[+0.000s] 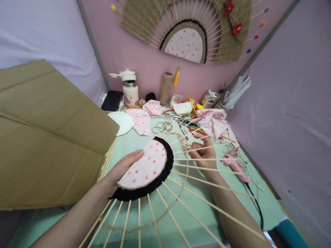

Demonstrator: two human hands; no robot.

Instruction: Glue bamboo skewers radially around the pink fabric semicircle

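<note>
My left hand (pixel 126 167) grips the flat side of a half-round fan piece (pixel 147 163), thumb on top of its pink dotted fabric and the other fingers hidden beneath. A black band (pixel 169 162) edges the curve. Thin wooden sticks (pixel 155 220) fan out from it towards the right and towards me. Brown twine (pixel 184 182) runs across the sticks in a wide arc. Behind the sticks on the right, my right hand (pixel 204 153) is closed, fingers curled and pinching the twine near the upper sticks.
A large cardboard sheet (pixel 46 137) leans at left. A pink glue gun (pixel 236 167) lies at right with its cord. Behind are a white bottle (pixel 130 93), a twine spool (pixel 166 88), pliers, and fabric scraps (pixel 212 122). A finished woven fan (pixel 184 43) hangs on the wall.
</note>
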